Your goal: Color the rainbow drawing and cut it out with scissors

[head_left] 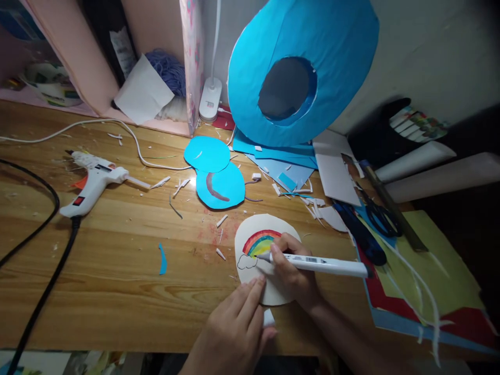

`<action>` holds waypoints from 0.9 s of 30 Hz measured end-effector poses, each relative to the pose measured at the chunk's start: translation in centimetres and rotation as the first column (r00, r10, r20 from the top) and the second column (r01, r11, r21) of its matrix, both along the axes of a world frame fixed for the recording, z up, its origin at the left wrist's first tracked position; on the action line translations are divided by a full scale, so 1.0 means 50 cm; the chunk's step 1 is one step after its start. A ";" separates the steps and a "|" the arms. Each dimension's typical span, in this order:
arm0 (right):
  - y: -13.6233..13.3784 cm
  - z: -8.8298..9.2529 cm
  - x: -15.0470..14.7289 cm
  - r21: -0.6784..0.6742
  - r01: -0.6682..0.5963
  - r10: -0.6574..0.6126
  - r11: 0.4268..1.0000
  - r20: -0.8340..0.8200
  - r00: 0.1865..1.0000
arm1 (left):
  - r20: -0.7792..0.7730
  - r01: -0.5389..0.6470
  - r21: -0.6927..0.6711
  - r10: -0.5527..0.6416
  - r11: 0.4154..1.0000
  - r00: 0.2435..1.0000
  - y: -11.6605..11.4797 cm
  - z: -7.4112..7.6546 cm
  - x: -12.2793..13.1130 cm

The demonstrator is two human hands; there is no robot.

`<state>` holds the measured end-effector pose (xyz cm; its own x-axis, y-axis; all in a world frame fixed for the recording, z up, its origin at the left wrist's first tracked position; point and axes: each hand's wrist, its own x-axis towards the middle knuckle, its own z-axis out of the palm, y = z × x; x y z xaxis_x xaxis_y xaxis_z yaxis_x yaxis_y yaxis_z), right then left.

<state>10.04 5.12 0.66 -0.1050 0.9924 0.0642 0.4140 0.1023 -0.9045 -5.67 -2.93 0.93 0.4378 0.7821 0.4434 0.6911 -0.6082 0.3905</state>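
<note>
A white oval card (269, 291) lies on the wooden table, with a coloured rainbow (262, 240) and an outlined cloud (247, 261) drawn on it. My right hand (292, 268) grips a white marker (324, 264), its tip touching the card beside the cloud, at the rainbow's lower left end. With fingers stretched together, my left hand (242, 323) presses on the card's lower left edge. A small white piece (269, 318) sits between its thumb and index finger, partly hidden; its kind cannot be made out.
Two blue paper ovals (221, 185) overlap behind the card. A hot glue gun (91, 182) lies left with its black cord. A large blue ring-shaped piece (250, 78) stands at the back. Scissors (380, 216), a blue-handled tool (361, 234) and coloured sheets (433, 271) are right, among paper scraps.
</note>
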 end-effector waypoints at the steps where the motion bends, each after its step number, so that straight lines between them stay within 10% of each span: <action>1: 0.000 0.000 -0.001 -0.003 -0.010 0.010 1.000 0.012 1.000 | -0.004 -0.003 0.005 0.003 1.000 1.000 0.001 0.000 0.001; 27: 0.013 0.006 0.015 0.002 -0.030 0.029 1.000 0.091 0.995 | -0.025 0.003 -0.034 -0.004 0.999 1.000 -0.003 -0.001 0.002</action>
